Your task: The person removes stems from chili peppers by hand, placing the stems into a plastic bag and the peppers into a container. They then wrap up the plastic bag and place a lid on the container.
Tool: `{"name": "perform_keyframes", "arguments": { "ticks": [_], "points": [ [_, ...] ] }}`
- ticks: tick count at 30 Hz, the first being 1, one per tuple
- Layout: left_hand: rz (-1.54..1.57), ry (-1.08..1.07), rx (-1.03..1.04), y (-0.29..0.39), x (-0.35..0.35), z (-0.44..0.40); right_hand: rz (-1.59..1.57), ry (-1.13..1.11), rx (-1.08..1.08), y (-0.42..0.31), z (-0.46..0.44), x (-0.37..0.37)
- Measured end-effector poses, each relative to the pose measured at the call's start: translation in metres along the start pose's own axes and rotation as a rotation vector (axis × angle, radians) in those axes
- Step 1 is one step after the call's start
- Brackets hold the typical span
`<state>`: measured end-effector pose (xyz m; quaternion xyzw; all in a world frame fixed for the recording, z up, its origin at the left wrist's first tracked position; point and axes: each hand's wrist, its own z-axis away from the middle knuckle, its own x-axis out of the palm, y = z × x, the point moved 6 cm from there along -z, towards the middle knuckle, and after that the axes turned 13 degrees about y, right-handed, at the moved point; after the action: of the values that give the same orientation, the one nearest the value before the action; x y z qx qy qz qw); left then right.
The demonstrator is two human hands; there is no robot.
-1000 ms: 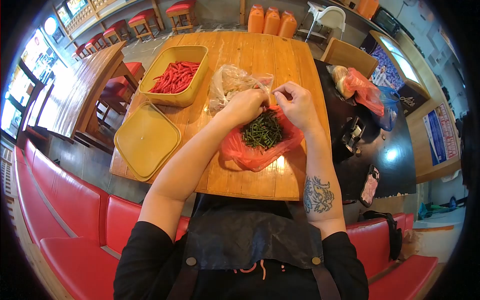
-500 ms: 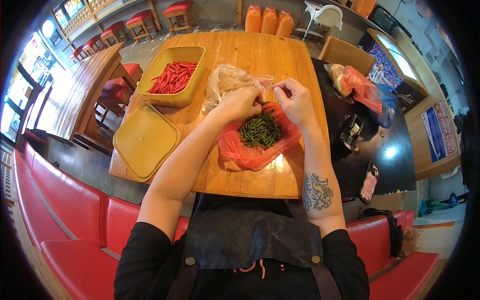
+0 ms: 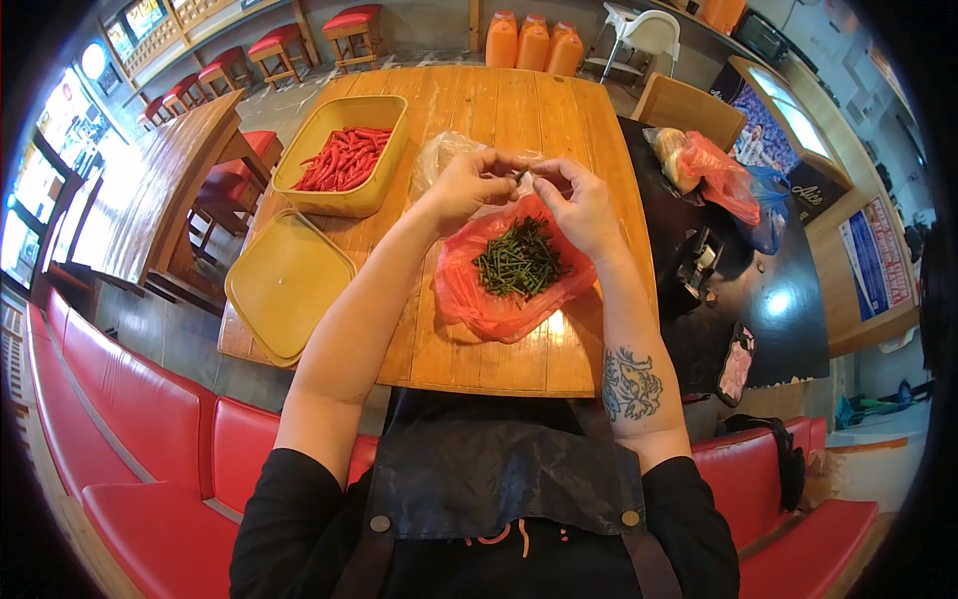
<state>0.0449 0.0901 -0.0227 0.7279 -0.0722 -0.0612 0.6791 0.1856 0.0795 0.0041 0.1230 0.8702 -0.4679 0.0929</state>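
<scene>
My left hand (image 3: 477, 187) and my right hand (image 3: 581, 207) come together above the far rim of a red plastic bag (image 3: 467, 306). Fingers on both are pinched closed. A small dark piece shows between the fingertips, too small to name. Inside the open red bag lies a heap of thin green stems (image 3: 521, 260). Behind my left hand a crumpled clear plastic bag (image 3: 431, 160) is partly hidden, and so are its contents. To the left, a yellow plastic tub (image 3: 374, 190) holds a pile of red chillies (image 3: 344, 158).
The tub's yellow lid (image 3: 289, 285) lies near the left edge of the wooden table (image 3: 499, 95). On the right, a black table (image 3: 788, 344) bears a pink-patterned item (image 3: 736, 364), a black device (image 3: 699, 265) and bagged goods (image 3: 714, 180). Red benches (image 3: 130, 419) run along my side.
My left hand has risen from the clear bag and moved up to my right hand. Both hands' fingertips now meet, with a small dark piece between them.
</scene>
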Motion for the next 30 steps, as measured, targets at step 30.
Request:
{"name": "perform_keyframes", "arguments": {
  "ticks": [30],
  "points": [
    [0.078,0.159,0.200,0.020,0.003,0.004,0.090,0.059,-0.095,-0.007,0.001,-0.001]
  ]
}}
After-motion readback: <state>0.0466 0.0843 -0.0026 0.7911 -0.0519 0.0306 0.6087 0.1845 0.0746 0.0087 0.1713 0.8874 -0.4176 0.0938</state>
